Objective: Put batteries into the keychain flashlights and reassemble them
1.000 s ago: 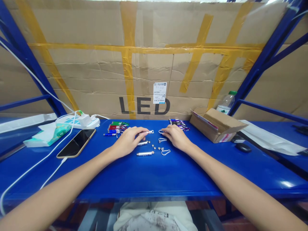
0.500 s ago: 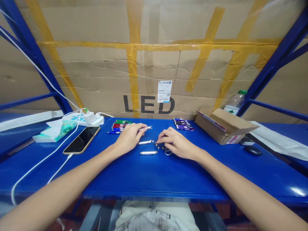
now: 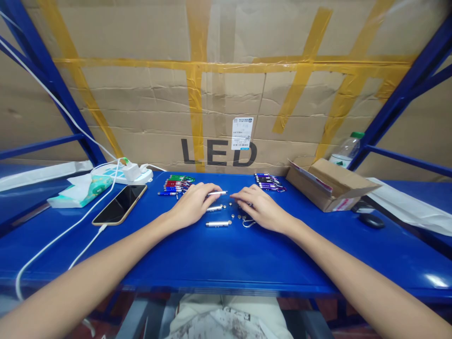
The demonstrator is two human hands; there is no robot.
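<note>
My left hand (image 3: 190, 205) is closed round a slim silver penlight (image 3: 218, 192), its end pointing right. Close by, my right hand (image 3: 260, 207) has thumb and forefinger together near that end; anything pinched there is too small to make out. Below my left fingers lies a second silver penlight (image 3: 214, 208), partly covered by the hand. A third silver penlight (image 3: 217, 224) rests nearer me. Several small button cells (image 3: 232, 216) are scattered between the hands, one by each lying penlight's right end. Beneath my right hand a silver carabiner clip (image 3: 248, 223) shows partly.
Green, red and blue penlights (image 3: 173, 185) lie back left; purple and black ones (image 3: 267, 182) lie back right. A phone (image 3: 120, 205), tissue pack (image 3: 81, 193) and power strip (image 3: 141, 176) occupy the left. An open cardboard box (image 3: 328, 186), bottle (image 3: 348, 150) and black mouse (image 3: 371, 220) stand right.
The held penlight has shifted slightly right and nearer me. My right fingers have risen from the button cells toward its end.
</note>
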